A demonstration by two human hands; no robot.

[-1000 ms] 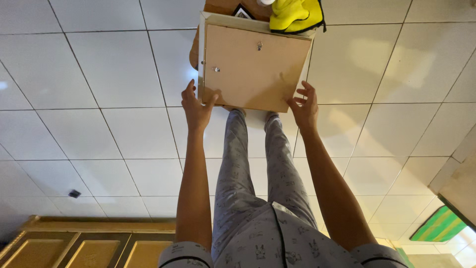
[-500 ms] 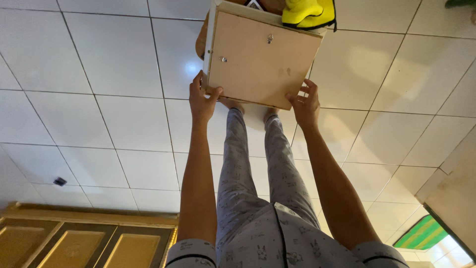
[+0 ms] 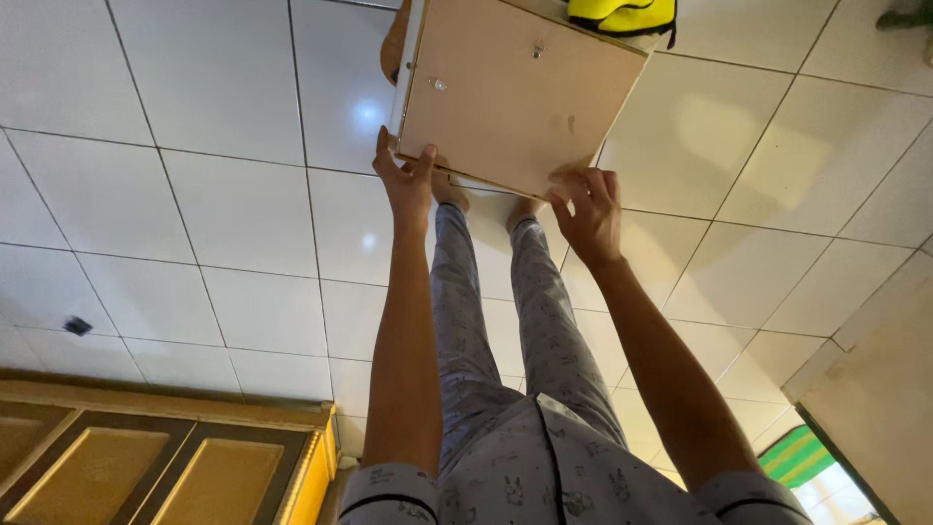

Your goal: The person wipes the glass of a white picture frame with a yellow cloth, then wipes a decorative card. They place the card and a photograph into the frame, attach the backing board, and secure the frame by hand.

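Note:
A flat tan wooden board (image 3: 515,92) with a white edge and small metal fittings on its face is held out in front of me over the white tiled floor (image 3: 214,204). My left hand (image 3: 406,180) grips its near left corner. My right hand (image 3: 586,209) grips the near right edge. Both arms are stretched forward. My legs in grey patterned trousers (image 3: 486,301) and my bare feet show below the board.
A yellow and black object (image 3: 622,15) lies on the floor past the board's far edge. A wooden cabinet with panelled doors (image 3: 155,467) stands at the lower left. A green striped mat (image 3: 802,457) lies at the lower right beside a pale wall.
The board and both hands have shifted slightly up and right in view, with the board tilting a little. My grip on its near edge stays the same.

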